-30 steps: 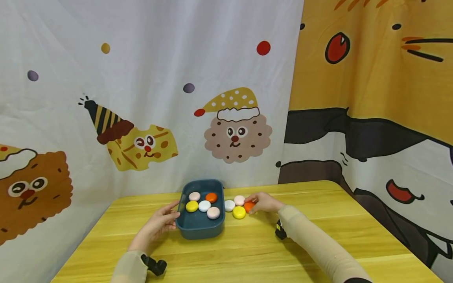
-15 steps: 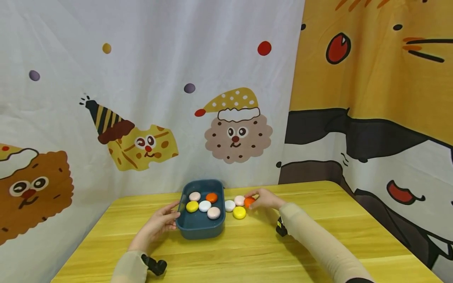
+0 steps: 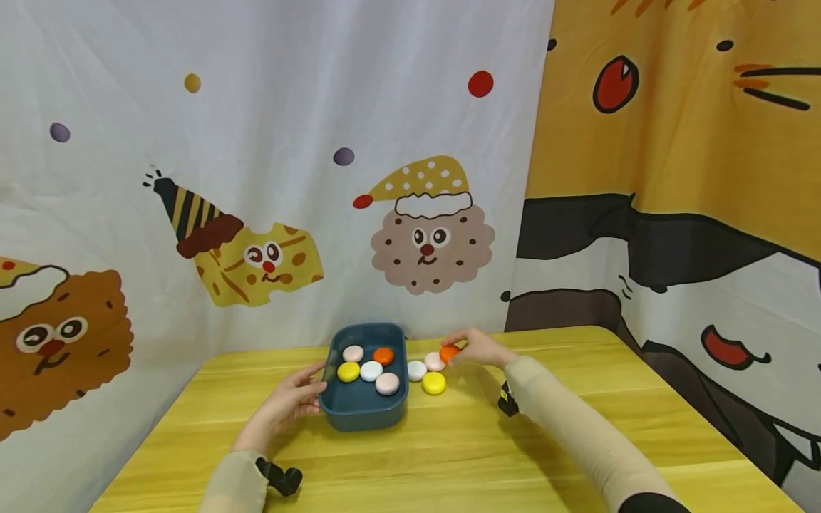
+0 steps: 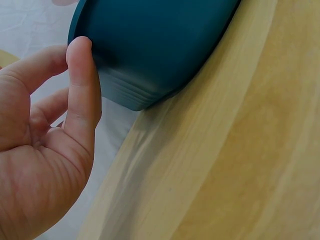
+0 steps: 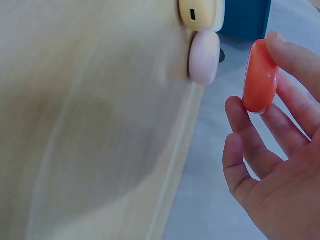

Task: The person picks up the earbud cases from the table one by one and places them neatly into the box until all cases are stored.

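My left hand (image 3: 291, 399) grips the near-left rim of a dark blue oblong bin (image 3: 362, 422), thumb and fingers at its edge in the left wrist view. Inside the bin lie several glossy rounded discs: pink, orange, yellow and white. To the right, my right hand (image 3: 479, 348) pinches an orange disc (image 5: 261, 77) between thumb and fingers, standing on edge and clear of the table in the right wrist view. Beside the bin's right wall lie a white disc (image 3: 417, 370), a pink disc (image 3: 434, 362) and a yellow disc (image 3: 434, 383), which has a small dark slot on its side.
The wood-grain table (image 3: 449, 456) ends at a cartoon-printed curtain (image 3: 276, 142) just behind the bin. Another patterned curtain (image 3: 705, 320) hangs along the right side. Black camera mounts sit on both wrists.
My right hand has lifted the orange disc off the table, up and slightly back beside the pink one. The left hand and the bin have stayed in place.
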`<state>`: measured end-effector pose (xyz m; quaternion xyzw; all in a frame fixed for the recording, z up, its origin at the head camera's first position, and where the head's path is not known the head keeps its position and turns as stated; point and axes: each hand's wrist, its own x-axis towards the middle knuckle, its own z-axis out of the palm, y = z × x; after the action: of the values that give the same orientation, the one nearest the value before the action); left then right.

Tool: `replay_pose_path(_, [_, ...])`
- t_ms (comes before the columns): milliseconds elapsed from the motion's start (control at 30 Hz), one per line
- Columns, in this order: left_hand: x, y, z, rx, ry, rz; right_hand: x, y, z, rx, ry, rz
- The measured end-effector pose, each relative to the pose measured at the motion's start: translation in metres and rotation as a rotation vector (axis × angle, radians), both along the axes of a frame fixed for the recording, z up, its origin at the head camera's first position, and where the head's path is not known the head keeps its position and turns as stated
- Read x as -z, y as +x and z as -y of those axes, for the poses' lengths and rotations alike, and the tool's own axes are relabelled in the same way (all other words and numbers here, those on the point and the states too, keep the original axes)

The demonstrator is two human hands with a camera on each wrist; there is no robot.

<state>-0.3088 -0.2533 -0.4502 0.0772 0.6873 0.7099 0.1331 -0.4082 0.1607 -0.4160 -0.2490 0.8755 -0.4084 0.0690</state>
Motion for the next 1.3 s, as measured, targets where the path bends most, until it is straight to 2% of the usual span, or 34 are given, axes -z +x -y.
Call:
replay_pose_path(333, [0.002, -0.001, -0.001, 0.004, -0.003, 0.003, -0.013, 0.001, 0.002, 0.032, 0.007, 0.022])
replay_pose_path(600, [0.002, -0.001, 0.0, 0.002, -0.004, -0.005, -0.024, -0.001, 0.005, 0.01, -0.001, -0.01])
replay_pose_path(833, [0.003, -0.001, 0.0, -0.004, -0.003, -0.004, -0.034, 0.0, 0.006, -0.032, 0.007, -0.079])
replay_pose_path(1300, [0.002, -0.001, 0.001, 0.001, -0.012, -0.01, -0.05, 0.002, 0.007, -0.005, -0.014, -0.064])
